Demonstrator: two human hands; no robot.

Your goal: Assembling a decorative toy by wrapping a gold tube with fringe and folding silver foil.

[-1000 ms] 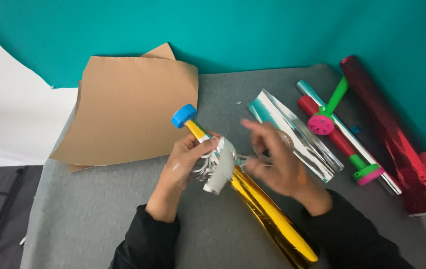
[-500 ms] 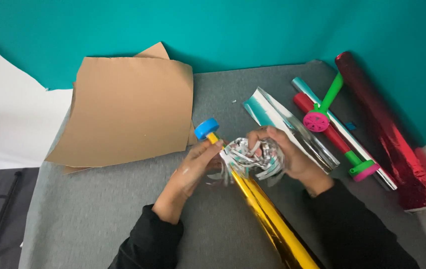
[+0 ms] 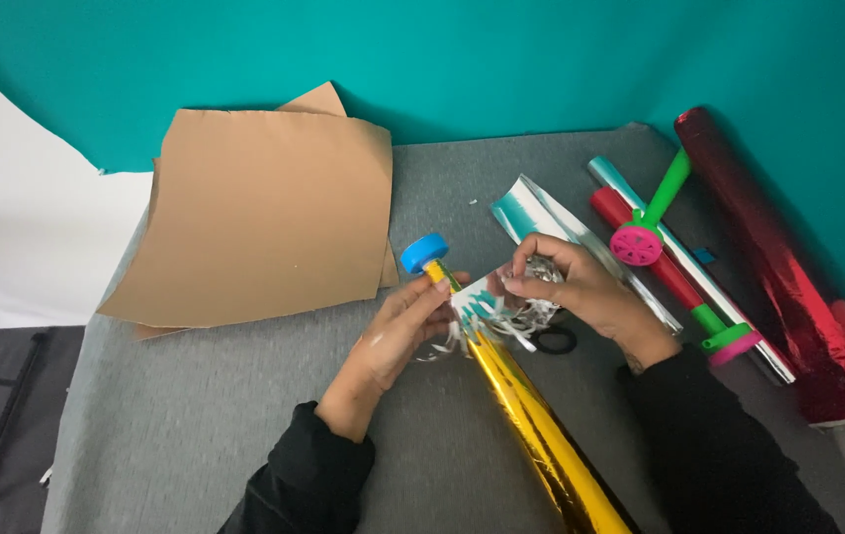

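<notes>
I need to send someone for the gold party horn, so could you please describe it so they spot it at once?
On the grey table, look between the two hands: left hand, right hand. The gold foil horn runs from them toward the near edge. Unlike the horns at the right, it has a blue mouthpiece and silver fringe.

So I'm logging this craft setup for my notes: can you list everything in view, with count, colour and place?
gold horn: one, gold foil cone with a blue mouthpiece, centre, held in both hands
fringe strip: one, silver and teal, at the horn's narrow end
brown sheets: a few, tan, upper left
foil rolls: several, dark red, red, silver and teal, right
finished horns: two, green with pink ends, on the rolls
scissors: black handle only, under the right hand
table: one, grey
left hand: on the horn
right hand: on the fringe
</notes>
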